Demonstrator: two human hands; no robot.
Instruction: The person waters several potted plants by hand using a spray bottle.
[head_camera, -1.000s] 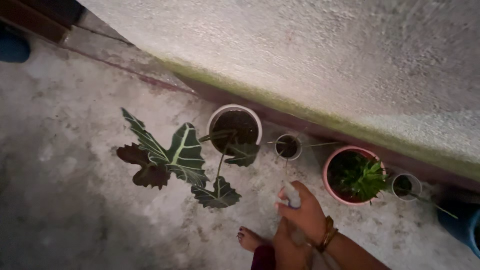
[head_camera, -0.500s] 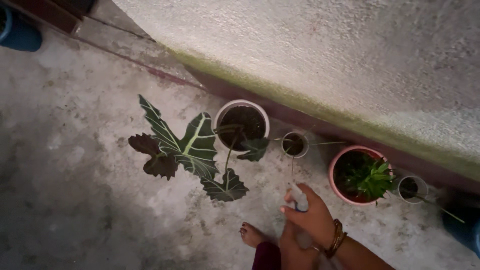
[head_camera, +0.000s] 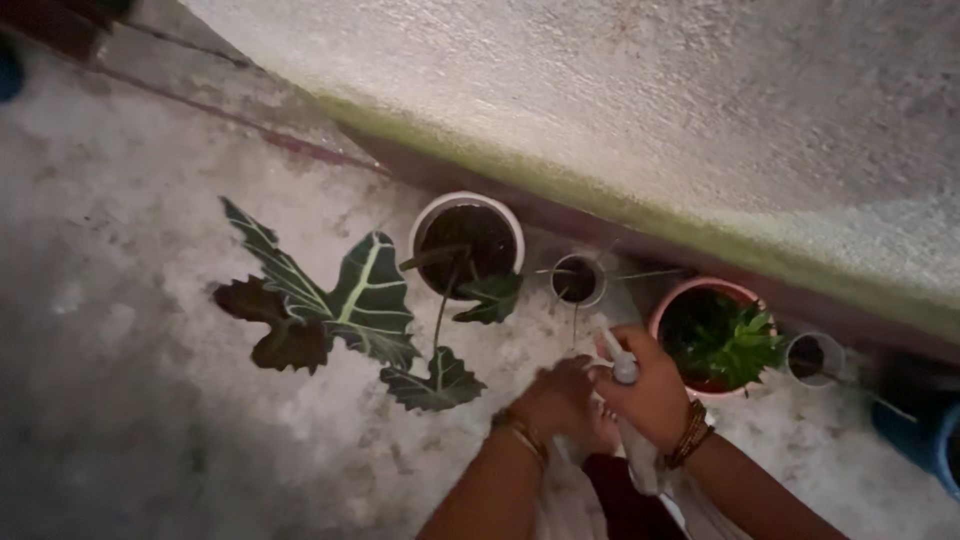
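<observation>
Hands together low down | right hand (head_camera: 650, 395) fingers wrapped on spray bottle (head_camera: 622, 365) | left hand (head_camera: 562, 398) fingers curled shut beside it | small pot (head_camera: 577, 279) just ahead.

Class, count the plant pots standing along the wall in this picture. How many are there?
4 for sure: a white pot, a small pot, a pink pot and another small pot. A blue thing at the right edge may be a fifth.
</observation>
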